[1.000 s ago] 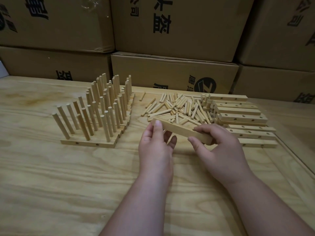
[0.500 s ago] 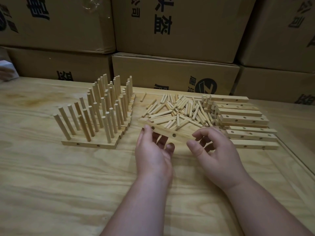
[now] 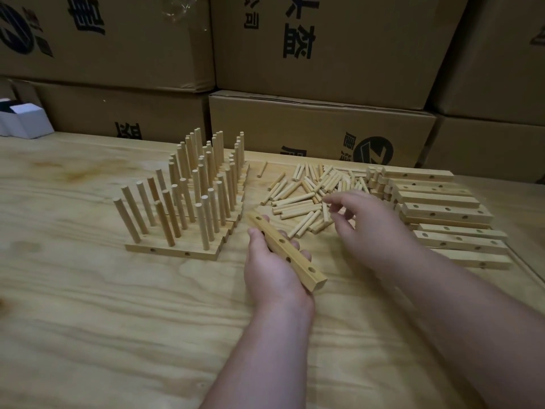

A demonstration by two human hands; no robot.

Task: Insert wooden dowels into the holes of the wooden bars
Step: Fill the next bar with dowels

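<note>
Left hand grips bar, holes up, long axis running from near finished racks back toward person. Right hand over dowel pile, fingers loosely spread, holding nothing.

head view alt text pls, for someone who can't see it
A person's left hand holds a drilled wooden bar above a plywood table while the right hand reaches over a pile of loose dowels. Finished bars with upright dowels stand left; empty bars are stacked right.
</note>
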